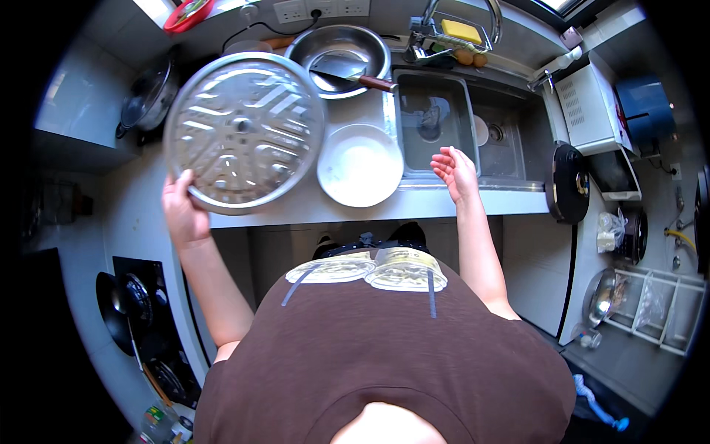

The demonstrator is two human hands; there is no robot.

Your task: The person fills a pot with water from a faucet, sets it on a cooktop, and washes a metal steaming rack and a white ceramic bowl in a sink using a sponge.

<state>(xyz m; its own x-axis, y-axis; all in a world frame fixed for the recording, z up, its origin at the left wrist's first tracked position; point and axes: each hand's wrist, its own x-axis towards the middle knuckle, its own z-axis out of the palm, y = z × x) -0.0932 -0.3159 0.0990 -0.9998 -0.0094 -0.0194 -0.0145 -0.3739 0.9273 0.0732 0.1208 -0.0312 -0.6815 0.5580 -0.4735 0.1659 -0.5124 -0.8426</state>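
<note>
A large round metal tray (244, 130) with a raised, slotted-looking pattern is tilted above the counter. My left hand (187, 213) grips its lower left rim. To the tray's right, on the counter, sits a shallow white bowl or plate (360, 165). Behind that is a stainless steel basin (313, 49), with a wooden-handled knife (377, 84) lying across its rim. My right hand (457, 172) is empty, its fingers loosely apart, over the front edge of the sink's left bowl (407, 158).
A small pale dish (480, 131) is in the sink's right bowl. Behind stand a faucet (416, 47) and a wire rack with a yellow sponge (461, 32). A lidded pot (148, 97) stands at left; a black lid (568, 183) is right of the sink. A wok (111, 316) sits lower left.
</note>
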